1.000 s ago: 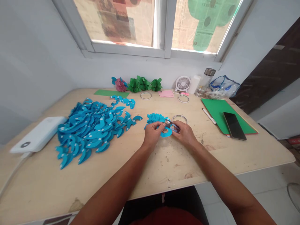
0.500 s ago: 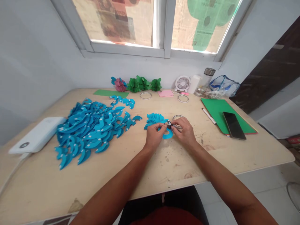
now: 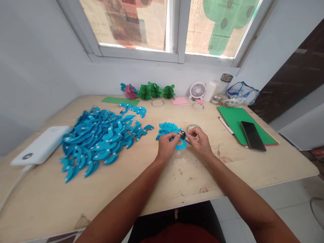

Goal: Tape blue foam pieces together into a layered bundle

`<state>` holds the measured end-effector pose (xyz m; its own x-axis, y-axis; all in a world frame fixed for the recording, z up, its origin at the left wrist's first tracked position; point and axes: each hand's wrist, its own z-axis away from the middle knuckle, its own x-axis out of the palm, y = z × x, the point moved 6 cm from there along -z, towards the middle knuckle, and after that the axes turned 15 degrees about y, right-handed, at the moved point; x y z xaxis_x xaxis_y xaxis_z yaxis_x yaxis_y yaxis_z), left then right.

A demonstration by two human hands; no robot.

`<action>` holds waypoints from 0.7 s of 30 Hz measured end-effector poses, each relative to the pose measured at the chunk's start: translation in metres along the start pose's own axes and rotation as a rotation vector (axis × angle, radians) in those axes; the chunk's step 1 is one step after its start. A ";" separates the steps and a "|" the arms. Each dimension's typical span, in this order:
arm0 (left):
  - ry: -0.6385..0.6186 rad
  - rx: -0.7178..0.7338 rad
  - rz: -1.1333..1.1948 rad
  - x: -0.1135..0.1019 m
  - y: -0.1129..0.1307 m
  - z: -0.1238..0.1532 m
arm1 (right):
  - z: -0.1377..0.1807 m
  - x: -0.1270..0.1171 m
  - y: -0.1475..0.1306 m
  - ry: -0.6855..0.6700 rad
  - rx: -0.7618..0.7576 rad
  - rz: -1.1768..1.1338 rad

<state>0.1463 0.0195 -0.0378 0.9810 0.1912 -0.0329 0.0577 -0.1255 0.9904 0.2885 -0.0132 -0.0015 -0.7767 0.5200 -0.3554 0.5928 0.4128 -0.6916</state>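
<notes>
- Left hand pinches a blue paper piece midway between the front and back edges of the worktop.
- Right hand pinches a small dark tool just beside it.
- Blue cutouts heap toward the left edge.

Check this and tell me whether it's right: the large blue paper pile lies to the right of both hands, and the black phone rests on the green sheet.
One thing is wrong: the large blue paper pile lies to the left of both the left hand and the right hand, as the head view shows. The black phone does rest on the green sheet.
</notes>
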 end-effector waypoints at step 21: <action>-0.038 -0.024 0.084 0.001 0.006 0.001 | 0.006 0.013 0.025 -0.089 0.443 -0.429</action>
<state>0.1481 0.0175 -0.0316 0.9886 0.1437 0.0458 -0.0291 -0.1159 0.9928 0.2922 -0.0001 -0.0272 -0.9522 0.3042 -0.0264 0.0947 0.2119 -0.9727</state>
